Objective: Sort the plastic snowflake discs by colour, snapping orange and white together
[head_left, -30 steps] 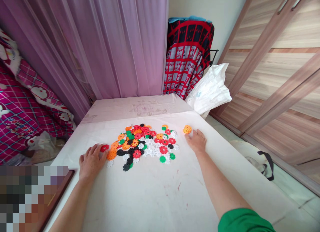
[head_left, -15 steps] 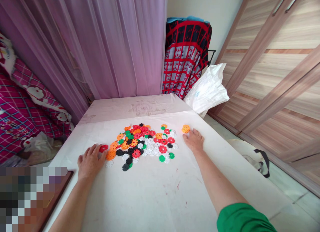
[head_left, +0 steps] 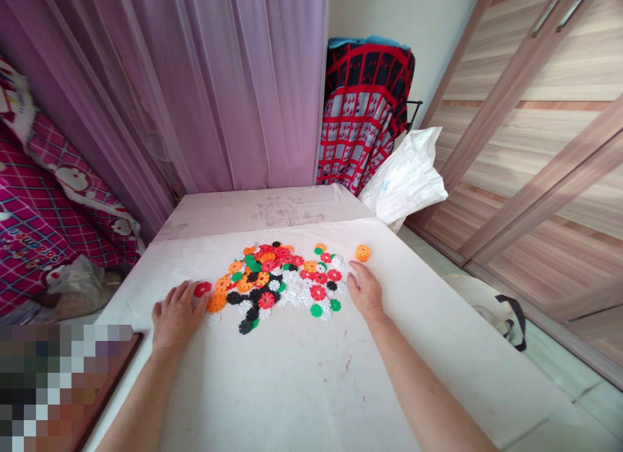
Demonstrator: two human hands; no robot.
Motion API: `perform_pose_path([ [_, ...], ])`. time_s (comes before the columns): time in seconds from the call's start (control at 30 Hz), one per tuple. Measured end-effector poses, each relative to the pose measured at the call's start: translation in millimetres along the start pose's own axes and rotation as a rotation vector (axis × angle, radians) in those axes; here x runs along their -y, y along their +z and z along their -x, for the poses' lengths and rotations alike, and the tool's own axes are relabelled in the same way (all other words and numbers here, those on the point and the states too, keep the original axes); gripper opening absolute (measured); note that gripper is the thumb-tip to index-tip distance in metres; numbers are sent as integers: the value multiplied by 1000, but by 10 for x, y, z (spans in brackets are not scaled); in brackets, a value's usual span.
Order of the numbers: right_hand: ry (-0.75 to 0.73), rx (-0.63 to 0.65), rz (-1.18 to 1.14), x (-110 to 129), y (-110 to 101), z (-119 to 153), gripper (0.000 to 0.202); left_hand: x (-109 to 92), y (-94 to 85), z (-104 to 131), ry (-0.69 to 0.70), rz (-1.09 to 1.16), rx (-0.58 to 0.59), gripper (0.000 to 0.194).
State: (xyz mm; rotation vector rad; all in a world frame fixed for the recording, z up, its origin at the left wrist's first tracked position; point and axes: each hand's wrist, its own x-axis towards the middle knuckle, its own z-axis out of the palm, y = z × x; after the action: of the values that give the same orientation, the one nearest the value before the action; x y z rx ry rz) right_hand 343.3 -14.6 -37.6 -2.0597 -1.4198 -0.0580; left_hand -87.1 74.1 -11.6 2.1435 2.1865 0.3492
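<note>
Head view: we note mixed discs (head_left: 267,276) heaped on the surface (head_left: 282,387), the orange stack (head_left: 363,252) set apart, presumably for separation. The left hand (head_left: 178,315) lies open beside the red disc (head_left: 202,289), probably bounding the heap; the right hand (head_left: 366,292), fingers parted, appears empty near the stack.

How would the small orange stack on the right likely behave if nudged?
The orange stack looks like loosely piled thin discs, so it might slide apart or topple. The discs' crisp notched edges suggest stiff plastic, probably light. Their flat shape makes rolling unlikely.
</note>
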Motion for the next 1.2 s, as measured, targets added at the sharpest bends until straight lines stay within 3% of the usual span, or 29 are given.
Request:
perform_pose_path([
  [0.07,-125,86,-5,130,72,-24,45,3,4,-1,-3,0,1,55],
  [0.2,-22,204,166,363,151,-218,50,-4,3,4,-11,12,4,54],
  [0.3,-59,275,208,527,186,-232,49,-11,4,9,-17,16,3,53],
  [0.5,-53,236,153,962,313,274,53,-21,14,17,-28,-1,13,55],
  [0.67,-133,212,10,1256,427,595,51,-20,20,21,-24,9,6,55],
  [0.83,-334,135,-246,1216,496,403,41,-21,21,33,-24,25,-5,54],
  [0.93,-188,39,-218,1076,499,122,35,-33,10,42,-21,12,7,54],
  [1.03,-74,116,-115,974,498,-85,28,-44,5,45,-26,-1,16,55],
  [1.1,-66,178,-82,948,508,-148,26,-45,9,43,-27,-3,13,54],
  [1.2,-68,169,-67,937,532,-194,28,-38,24,40,-21,-1,-5,53],
])
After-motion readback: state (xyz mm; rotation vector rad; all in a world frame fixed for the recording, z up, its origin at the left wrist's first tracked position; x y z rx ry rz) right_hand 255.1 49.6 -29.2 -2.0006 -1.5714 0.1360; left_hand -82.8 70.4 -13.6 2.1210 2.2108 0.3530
